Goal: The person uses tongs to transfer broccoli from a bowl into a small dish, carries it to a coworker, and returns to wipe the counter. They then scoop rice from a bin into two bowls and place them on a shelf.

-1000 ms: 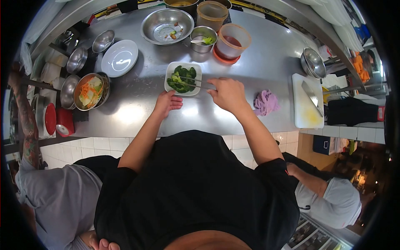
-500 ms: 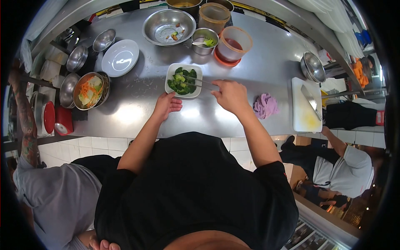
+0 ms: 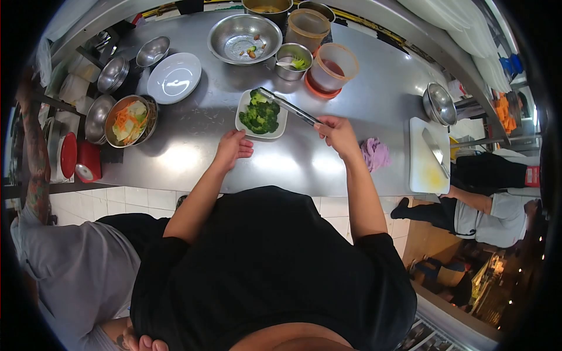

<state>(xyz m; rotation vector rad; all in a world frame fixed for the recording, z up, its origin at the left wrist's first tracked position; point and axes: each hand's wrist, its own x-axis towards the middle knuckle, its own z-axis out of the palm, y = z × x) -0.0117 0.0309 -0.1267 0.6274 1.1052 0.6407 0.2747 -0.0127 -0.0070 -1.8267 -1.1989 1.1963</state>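
My right hand (image 3: 335, 134) is closed on the end of metal tongs (image 3: 291, 107), whose tips reach the upper part of the broccoli (image 3: 261, 117). The broccoli fills a white square dish (image 3: 281, 126) on the steel counter. My left hand (image 3: 233, 150) is at the dish's lower left edge, fingertips near the rim, its other fingers spread and holding nothing visible. Behind the dish stands a large steel bowl (image 3: 225, 44) with a few food scraps inside.
A white plate (image 3: 174, 78) and a bowl of sliced vegetables (image 3: 128, 122) lie left. Small pot (image 3: 293, 62) and plastic tubs (image 3: 331, 69) stand behind. Rightward are a pink cloth (image 3: 375, 155) and a cutting board (image 3: 420, 158) with a knife. Other people stand on both sides.
The tongs have swung to a steeper angle, their tips now at the top of the broccoli. My right hand has moved slightly right and down. The person on the right has shifted.
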